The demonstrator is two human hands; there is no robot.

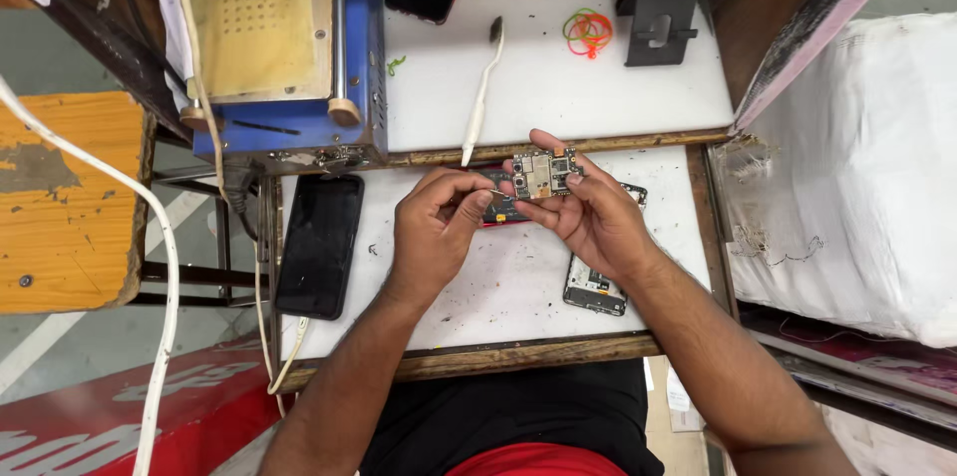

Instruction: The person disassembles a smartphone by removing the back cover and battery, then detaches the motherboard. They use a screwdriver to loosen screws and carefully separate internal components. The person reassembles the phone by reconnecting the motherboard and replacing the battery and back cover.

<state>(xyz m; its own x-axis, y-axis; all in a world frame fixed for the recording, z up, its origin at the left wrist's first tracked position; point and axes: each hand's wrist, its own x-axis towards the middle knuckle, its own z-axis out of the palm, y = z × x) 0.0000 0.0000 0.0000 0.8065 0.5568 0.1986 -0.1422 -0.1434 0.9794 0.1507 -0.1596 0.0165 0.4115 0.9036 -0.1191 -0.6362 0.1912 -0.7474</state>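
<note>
Left hand [434, 227] pinching perhaps a thin tool, right hand [583, 207] gripping circuit board [544, 175], above opened phone [596, 282].

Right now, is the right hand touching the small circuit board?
Touching. The head view shows the right hand pinching the circuit board between thumb and fingertips above the white table.

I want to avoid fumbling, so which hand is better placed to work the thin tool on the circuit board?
Left. The left hand pinches the thin tool, its tip beside the circuit board. The right hand is busy holding that board up.
</note>
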